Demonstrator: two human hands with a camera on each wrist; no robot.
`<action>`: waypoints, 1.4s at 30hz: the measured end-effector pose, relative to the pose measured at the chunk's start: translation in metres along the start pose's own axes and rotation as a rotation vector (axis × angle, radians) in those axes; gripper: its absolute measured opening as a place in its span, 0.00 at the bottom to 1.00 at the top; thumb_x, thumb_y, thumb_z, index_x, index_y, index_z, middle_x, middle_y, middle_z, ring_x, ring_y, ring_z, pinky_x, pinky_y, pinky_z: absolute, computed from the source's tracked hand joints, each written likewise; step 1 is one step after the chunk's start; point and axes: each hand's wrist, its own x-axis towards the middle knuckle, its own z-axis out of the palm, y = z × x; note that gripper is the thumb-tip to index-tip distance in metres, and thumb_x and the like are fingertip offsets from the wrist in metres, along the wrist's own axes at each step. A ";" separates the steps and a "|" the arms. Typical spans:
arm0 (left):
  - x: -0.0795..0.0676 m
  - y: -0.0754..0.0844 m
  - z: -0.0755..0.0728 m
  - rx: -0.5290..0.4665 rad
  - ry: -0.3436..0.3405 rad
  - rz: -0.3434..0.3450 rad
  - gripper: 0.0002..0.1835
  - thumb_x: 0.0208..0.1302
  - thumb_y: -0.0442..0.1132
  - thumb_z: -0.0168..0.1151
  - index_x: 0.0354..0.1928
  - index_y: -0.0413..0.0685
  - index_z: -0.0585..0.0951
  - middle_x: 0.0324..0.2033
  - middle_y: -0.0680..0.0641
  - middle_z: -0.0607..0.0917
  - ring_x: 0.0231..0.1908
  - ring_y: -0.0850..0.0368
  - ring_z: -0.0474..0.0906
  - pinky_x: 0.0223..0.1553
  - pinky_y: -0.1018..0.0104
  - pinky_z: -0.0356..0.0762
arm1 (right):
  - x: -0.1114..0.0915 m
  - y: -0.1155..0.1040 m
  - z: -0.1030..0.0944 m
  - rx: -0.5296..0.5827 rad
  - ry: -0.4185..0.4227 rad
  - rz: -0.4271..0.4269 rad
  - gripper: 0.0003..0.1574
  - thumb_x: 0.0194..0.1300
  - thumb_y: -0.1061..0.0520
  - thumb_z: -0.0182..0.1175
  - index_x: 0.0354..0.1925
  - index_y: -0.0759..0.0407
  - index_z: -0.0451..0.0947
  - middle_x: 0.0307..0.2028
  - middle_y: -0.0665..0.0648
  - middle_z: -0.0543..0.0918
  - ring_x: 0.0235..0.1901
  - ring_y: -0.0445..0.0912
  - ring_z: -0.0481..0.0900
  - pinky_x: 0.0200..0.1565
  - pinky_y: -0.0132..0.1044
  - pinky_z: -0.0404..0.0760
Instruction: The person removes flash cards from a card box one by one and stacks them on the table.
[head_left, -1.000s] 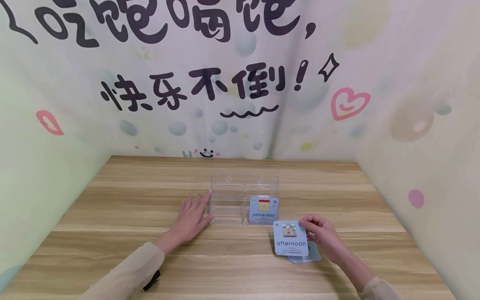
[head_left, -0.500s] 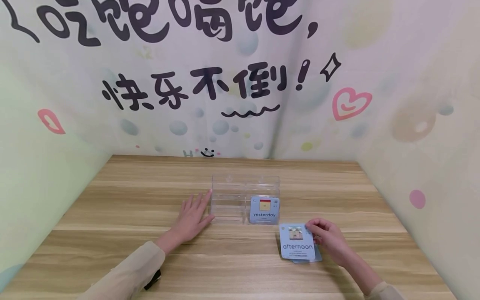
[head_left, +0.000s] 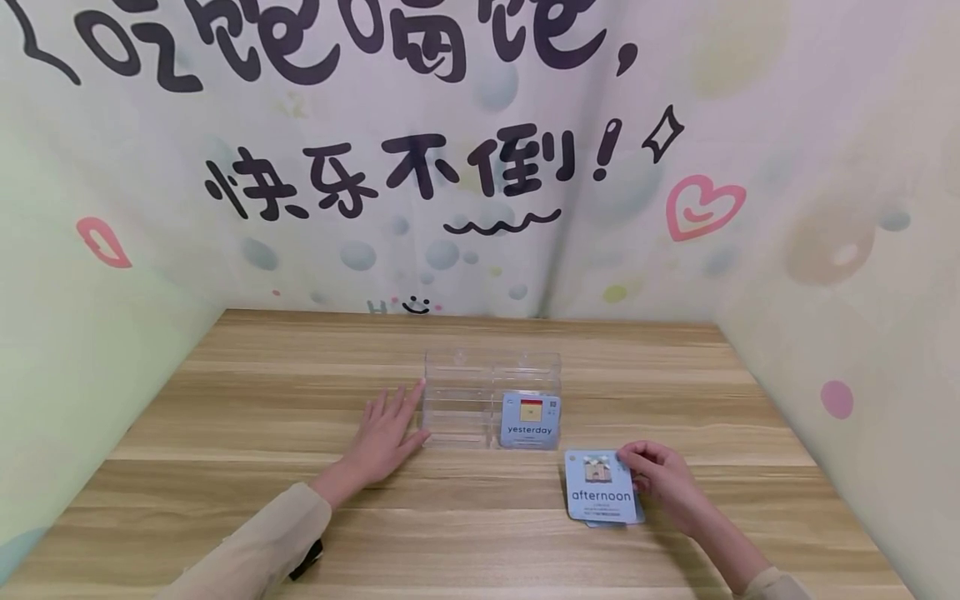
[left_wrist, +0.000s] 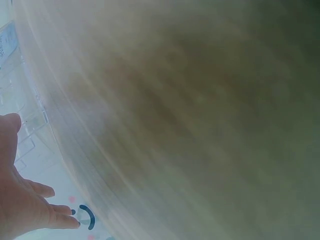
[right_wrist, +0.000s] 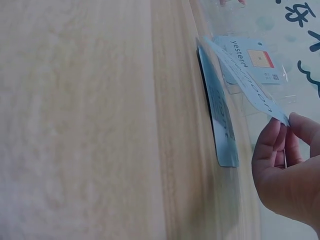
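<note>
Between thumb and fingers, my right hand (head_left: 663, 483) pinches the upper right corner of a light blue flash card (head_left: 600, 504) that reads "afternoon". Seen in the right wrist view, this card slants above a small pile of flash cards (right_wrist: 221, 135) on the tabletop. The head view shows only the pile's lower edge sticking out. My left hand (head_left: 381, 437) rests with fingers spread, its fingertips right at the left side of a clear plastic card rack (head_left: 457, 408). A "yesterday" flash card (head_left: 529, 417) stands in the rack's lower right pocket.
The wood-grain table (head_left: 262, 400) runs back to a printed cloth wall (head_left: 360, 258), with side walls left and right. A small black object (head_left: 306, 560) lies beside the left sleeve (head_left: 262, 542).
My right hand has moved a little right and toward me with the "afternoon" card, which now covers more of the pile. My left hand has stayed by the rack.
</note>
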 end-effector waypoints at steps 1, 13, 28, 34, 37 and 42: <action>0.000 -0.002 0.002 0.005 0.002 0.007 0.36 0.67 0.58 0.42 0.71 0.64 0.40 0.61 0.25 0.59 0.59 0.21 0.49 0.54 0.27 0.41 | 0.000 0.000 0.000 0.001 -0.005 -0.003 0.08 0.63 0.56 0.56 0.34 0.61 0.75 0.30 0.50 0.75 0.29 0.40 0.71 0.29 0.29 0.73; 0.002 0.010 -0.009 0.089 -0.087 -0.060 0.39 0.65 0.50 0.52 0.70 0.50 0.46 0.62 0.28 0.59 0.61 0.25 0.49 0.58 0.31 0.46 | 0.004 0.009 -0.003 -0.094 0.045 0.004 0.14 0.63 0.56 0.57 0.40 0.67 0.73 0.28 0.52 0.76 0.27 0.41 0.72 0.28 0.30 0.74; 0.002 0.011 -0.010 0.086 -0.096 -0.068 0.39 0.64 0.50 0.52 0.71 0.50 0.46 0.63 0.28 0.58 0.62 0.25 0.48 0.58 0.31 0.45 | 0.010 0.013 -0.004 -0.271 0.065 -0.102 0.13 0.60 0.62 0.58 0.41 0.72 0.72 0.27 0.54 0.77 0.25 0.41 0.74 0.25 0.32 0.77; 0.002 0.010 -0.010 0.088 -0.097 -0.069 0.39 0.64 0.51 0.52 0.71 0.50 0.46 0.63 0.29 0.58 0.62 0.26 0.48 0.58 0.31 0.45 | 0.009 0.012 -0.005 -0.339 0.053 -0.131 0.12 0.59 0.63 0.59 0.40 0.71 0.72 0.27 0.55 0.76 0.25 0.41 0.72 0.24 0.31 0.76; 0.002 0.010 -0.010 0.086 -0.096 -0.067 0.39 0.64 0.51 0.53 0.71 0.50 0.46 0.63 0.28 0.58 0.61 0.25 0.49 0.58 0.31 0.45 | 0.008 0.011 -0.006 -0.360 0.046 -0.142 0.13 0.59 0.63 0.59 0.40 0.71 0.73 0.28 0.56 0.76 0.25 0.42 0.72 0.24 0.31 0.76; 0.002 0.010 -0.010 0.086 -0.095 -0.069 0.39 0.64 0.50 0.53 0.70 0.49 0.46 0.63 0.28 0.58 0.61 0.25 0.49 0.58 0.31 0.45 | 0.008 0.011 -0.006 -0.394 0.042 -0.161 0.13 0.58 0.63 0.60 0.40 0.71 0.73 0.28 0.56 0.76 0.26 0.42 0.72 0.24 0.31 0.76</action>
